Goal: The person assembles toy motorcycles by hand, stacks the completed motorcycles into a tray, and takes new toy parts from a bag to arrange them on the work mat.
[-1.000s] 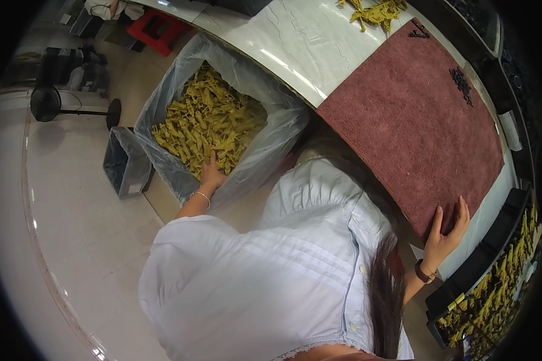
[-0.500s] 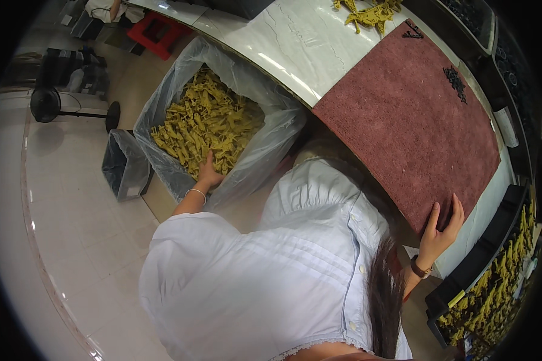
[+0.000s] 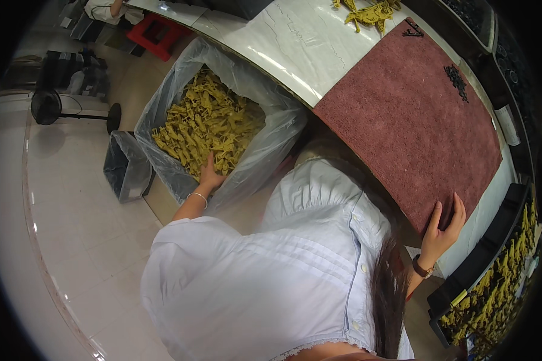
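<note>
My left hand (image 3: 211,175) reaches into a large box lined with a clear plastic bag (image 3: 287,123). Its fingers are spread against the near edge of a heap of olive-yellow moulded parts (image 3: 214,120), and no part shows in its grasp. My right hand (image 3: 444,231) rests on the near right corner of a dark red mat (image 3: 409,126) on the worktable, fingers apart and holding nothing. Toward the mat's far side lie a small pile of black parts (image 3: 456,83) and a few more black pieces (image 3: 413,28).
A black tray (image 3: 439,295) of yellow parts stands at the right. More yellow parts (image 3: 370,15) lie on the white tabletop (image 3: 301,42). Left of the box are a smaller lined bin (image 3: 126,168), a black fan (image 3: 47,107) and a red stool (image 3: 156,36). Another person (image 3: 105,11) is at the far left.
Both hands stay in nearly the same places. Only a slight shift of the whole view shows.
</note>
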